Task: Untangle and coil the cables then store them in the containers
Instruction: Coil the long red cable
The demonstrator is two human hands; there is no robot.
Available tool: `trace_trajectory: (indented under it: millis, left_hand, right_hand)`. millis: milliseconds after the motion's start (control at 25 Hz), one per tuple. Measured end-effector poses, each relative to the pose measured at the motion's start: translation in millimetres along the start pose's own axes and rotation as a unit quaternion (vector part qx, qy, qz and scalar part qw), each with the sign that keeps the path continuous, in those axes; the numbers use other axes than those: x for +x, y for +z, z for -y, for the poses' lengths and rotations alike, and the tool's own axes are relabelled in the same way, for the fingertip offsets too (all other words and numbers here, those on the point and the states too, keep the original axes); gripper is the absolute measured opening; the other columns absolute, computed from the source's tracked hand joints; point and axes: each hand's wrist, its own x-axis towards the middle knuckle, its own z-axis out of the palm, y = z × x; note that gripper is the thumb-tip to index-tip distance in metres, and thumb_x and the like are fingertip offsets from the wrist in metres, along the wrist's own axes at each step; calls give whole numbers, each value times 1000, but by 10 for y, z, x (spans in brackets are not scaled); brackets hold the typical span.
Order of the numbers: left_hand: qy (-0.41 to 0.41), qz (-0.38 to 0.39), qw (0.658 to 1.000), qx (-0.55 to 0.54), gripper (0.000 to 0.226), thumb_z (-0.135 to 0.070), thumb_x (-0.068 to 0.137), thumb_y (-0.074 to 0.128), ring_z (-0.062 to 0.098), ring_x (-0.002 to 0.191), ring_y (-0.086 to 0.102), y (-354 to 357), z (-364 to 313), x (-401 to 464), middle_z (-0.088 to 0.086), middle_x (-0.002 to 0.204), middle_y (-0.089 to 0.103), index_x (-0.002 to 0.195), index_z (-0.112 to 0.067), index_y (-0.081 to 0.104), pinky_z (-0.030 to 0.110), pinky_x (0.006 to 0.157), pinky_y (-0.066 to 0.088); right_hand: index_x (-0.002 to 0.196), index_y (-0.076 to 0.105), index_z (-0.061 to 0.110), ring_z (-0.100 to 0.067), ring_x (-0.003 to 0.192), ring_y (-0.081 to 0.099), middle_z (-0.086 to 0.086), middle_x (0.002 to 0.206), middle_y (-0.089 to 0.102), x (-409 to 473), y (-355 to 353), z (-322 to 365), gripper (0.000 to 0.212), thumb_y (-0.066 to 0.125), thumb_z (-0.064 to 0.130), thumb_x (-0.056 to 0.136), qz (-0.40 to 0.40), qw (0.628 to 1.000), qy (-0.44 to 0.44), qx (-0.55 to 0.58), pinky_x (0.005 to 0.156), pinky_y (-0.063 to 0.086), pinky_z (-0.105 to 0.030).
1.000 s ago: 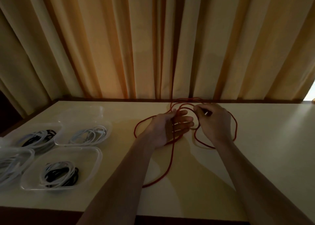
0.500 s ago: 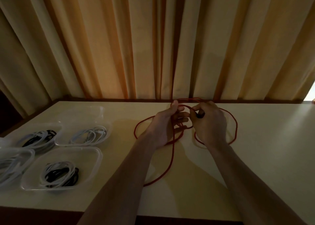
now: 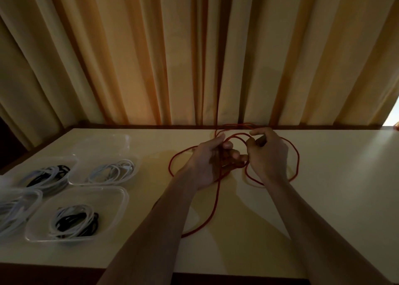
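Right hand (image 3: 268, 157) pinching red cable (image 3: 216, 202), containers (image 3: 75, 215) left

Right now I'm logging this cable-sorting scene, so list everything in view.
Thin red cable: one, red, looped loose on the table centre, one strand rising past the curtain.
Clear plastic containers: five at least, transparent, table left; four hold coils, the far one looks empty.
Coiled white and black cables: several, inside those containers.
Cream table: one.
Pleated orange-tan curtain: one, behind.
Left hand: holds red loops.
Right hand: pinches a dark cable end.
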Motion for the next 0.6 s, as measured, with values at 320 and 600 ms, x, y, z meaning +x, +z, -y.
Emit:
trace_trajectory:
  millis: [320, 600]
  left_hand:
    - [76, -55, 991, -95, 40, -39, 110, 41, 11, 53, 35, 7, 26, 44, -3, 63, 32, 82, -16, 57, 27, 68, 41]
    - [189, -124, 969, -99, 35, -36, 112, 37, 11, 55, 32, -24, -2, 59, -4, 64, 36, 88, -17, 55, 31, 69, 34]
  right_hand:
    - [98, 67, 22, -9, 65, 61, 8, 73, 65, -4, -26, 19, 10, 67, 13, 92, 27, 999, 9, 17, 59, 48, -26]
    - [99, 77, 29, -8, 86, 75, 7, 91, 77, -91, 21, 123, 25, 63, 7, 100, 209, 958, 45, 193, 75, 60, -20]
